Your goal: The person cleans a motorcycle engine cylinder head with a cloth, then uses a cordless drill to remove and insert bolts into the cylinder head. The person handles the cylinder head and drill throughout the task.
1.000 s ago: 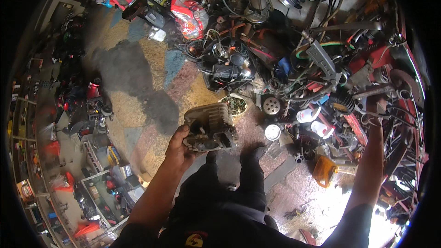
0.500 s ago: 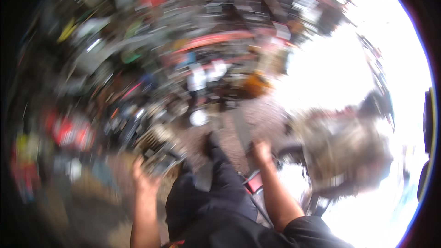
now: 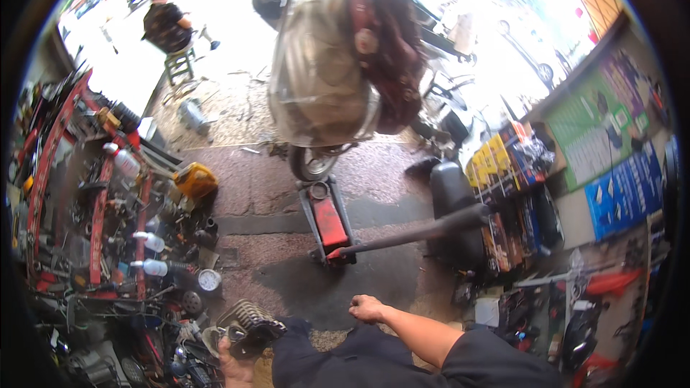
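At the lower left, my left hand [image 3: 233,365] is closed around the near end of a finned engine cylinder head [image 3: 250,318], a dull grey-tan metal block with round openings. The thumb shows; most of the other fingers are hidden behind the part. My right hand [image 3: 368,309] hangs in front of my body at the lower middle, fingers curled in. Whether anything is inside that hand cannot be made out. Ahead of me on the floor, a red floor jack [image 3: 329,221] with a long dark handle [image 3: 424,232] stands under a scooter wheel [image 3: 312,162].
A scooter under a grey cover [image 3: 316,65] stands ahead. Red racks [image 3: 100,223] with tools, bottles and a yellow jug [image 3: 195,180] line the left. A black scooter seat [image 3: 454,208] and shelves of boxes [image 3: 496,165] are on the right. Outside, a person [image 3: 167,25] sits on a stool.
My view has swung right, from the cluttered racks to the covered scooter and jack. The cylinder head stays at my left hand. My right hand appears nearer the middle, fingers curled.
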### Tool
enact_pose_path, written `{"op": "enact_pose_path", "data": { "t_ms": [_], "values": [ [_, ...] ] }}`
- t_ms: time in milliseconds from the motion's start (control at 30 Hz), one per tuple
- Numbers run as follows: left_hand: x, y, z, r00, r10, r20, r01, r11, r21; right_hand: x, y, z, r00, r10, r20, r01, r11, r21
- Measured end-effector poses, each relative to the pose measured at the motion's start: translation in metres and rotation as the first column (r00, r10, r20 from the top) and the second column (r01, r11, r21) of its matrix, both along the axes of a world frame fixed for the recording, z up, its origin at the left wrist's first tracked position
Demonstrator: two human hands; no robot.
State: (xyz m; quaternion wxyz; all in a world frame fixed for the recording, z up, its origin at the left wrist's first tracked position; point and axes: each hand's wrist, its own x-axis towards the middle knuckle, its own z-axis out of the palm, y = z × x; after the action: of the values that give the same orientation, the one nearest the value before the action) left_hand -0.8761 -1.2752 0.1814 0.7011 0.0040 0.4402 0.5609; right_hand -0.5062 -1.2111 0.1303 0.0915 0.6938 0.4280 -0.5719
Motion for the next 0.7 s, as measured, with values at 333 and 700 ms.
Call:
{"op": "enact_pose_path", "data": {
  "t_ms": [333, 700],
  "values": [
    [0.294, 0.009, -0.019, 0.803, -0.582, 0.127, 0.591, 0.806, -0.045, 0.257, -0.150, 0.011, 0.562, -0.785, -0.261, 0.810, 0.586, -0.017],
    [0.559, 0.130, -0.017, 0.653, -0.757, -0.029, 0.756, 0.653, -0.038, 0.400, -0.193, 0.000, 0.076, -0.932, -0.355, 0.997, 0.069, 0.032]
  ]
}}
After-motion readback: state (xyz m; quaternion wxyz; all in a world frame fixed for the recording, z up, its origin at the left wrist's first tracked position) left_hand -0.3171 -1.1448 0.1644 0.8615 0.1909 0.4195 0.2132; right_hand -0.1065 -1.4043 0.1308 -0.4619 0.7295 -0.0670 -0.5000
